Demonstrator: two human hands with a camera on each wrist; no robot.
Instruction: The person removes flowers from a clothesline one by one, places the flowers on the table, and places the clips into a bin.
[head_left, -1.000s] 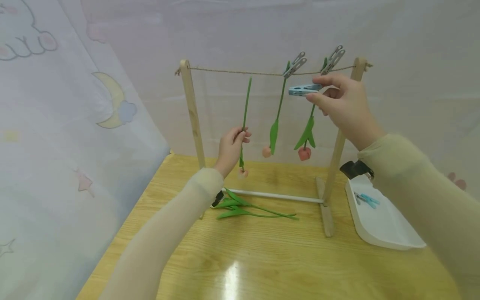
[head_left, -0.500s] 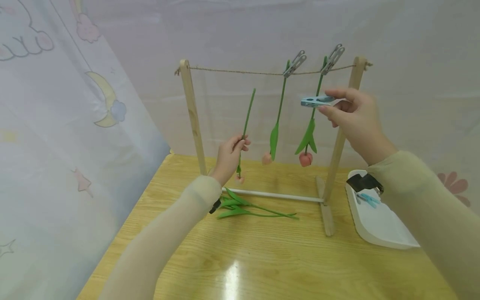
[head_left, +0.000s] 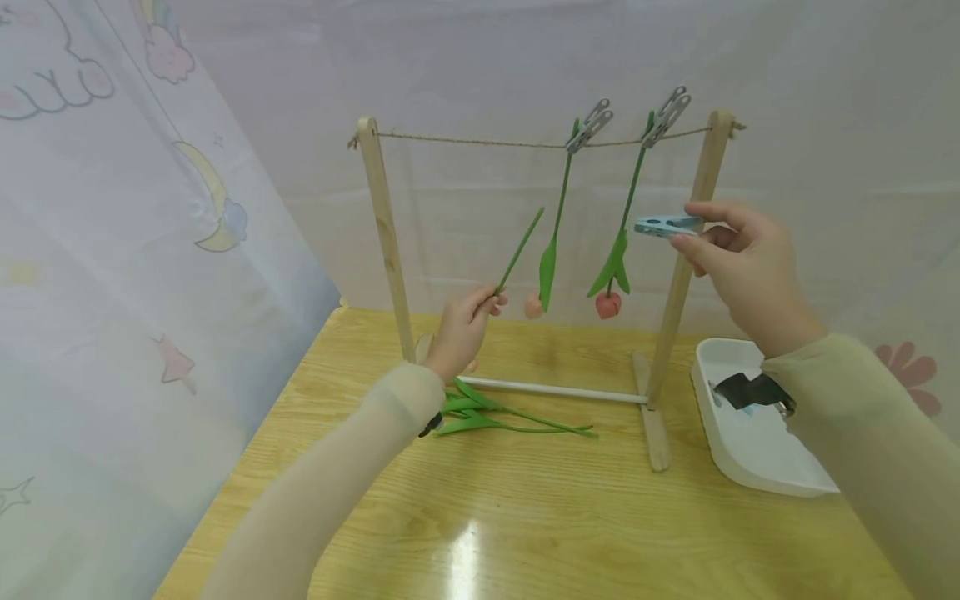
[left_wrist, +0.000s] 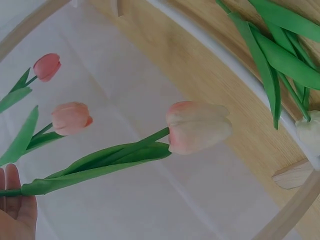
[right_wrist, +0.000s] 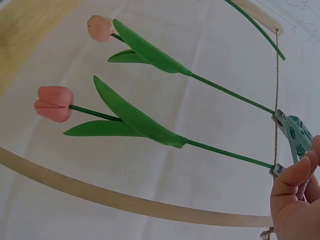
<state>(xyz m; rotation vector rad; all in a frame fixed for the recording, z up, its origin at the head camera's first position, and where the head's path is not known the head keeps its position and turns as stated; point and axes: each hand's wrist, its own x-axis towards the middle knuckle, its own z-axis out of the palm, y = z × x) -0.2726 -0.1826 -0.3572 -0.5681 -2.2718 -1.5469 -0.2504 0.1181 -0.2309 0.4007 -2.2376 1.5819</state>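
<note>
My left hand (head_left: 462, 329) pinches the green stem of a pale pink-white tulip (left_wrist: 198, 127), whose bloom points down and is mostly hidden behind the hand in the head view. The bare stem end leans up to the right, below the twine (head_left: 472, 141). Between thumb and fingers my right hand (head_left: 753, 267) holds a light blue clothespin (head_left: 663, 226), in front of the rack's right post. Two tulips hang bloom-down from the twine by grey clothespins: a peach tulip (right_wrist: 100, 28) and a coral-pink tulip (right_wrist: 54, 104) to its right.
A wooden rack with a left post (head_left: 386, 225), a right post (head_left: 675, 308) and a white lower bar (head_left: 555, 388) stands on the table (head_left: 525, 517). Several green-stemmed tulips (head_left: 487, 414) lie by its base. A white tray (head_left: 757, 454) with clothespins sits at the right.
My right hand has moved down and right with the blue clothespin, away from the twine. The left hand has lowered the tulip, and its stem now tilts further right.
</note>
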